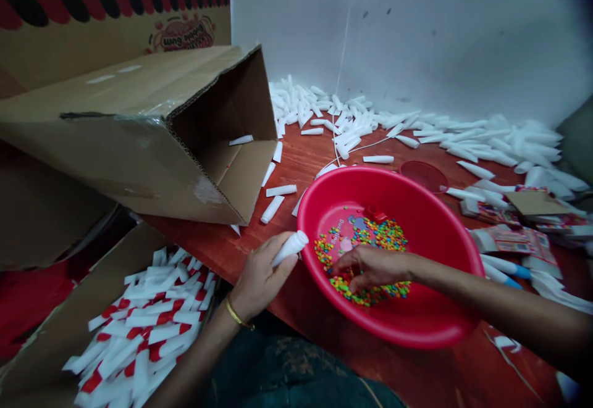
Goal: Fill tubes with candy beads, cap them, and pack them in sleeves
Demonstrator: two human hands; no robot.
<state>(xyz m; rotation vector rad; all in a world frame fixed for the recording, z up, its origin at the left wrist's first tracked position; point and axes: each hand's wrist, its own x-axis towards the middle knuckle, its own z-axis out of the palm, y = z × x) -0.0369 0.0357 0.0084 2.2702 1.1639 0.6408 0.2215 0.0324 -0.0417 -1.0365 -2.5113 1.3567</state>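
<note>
My left hand (262, 275) is closed round a white plastic tube (291, 248), its threaded open neck pointing up and right, close to the rim of the red basin (445, 235). Inside that basin, my right hand (370, 266) reaches down with bent fingers among small multicoloured candy balls (384, 235). A bit of red shows between those fingers, but what they hold is partly hidden. Behind the hand, a small red plastic piece (374, 214) rests on the candies.
An open carton (139, 161) lies on its side on the reddish table (296, 142), one tube inside. White tubes (352, 121) are heaped along the wall. Lower left, a box holds red-capped tubes (148, 321). Right of the basin lie a red lid (424, 176) and printed packets (514, 241).
</note>
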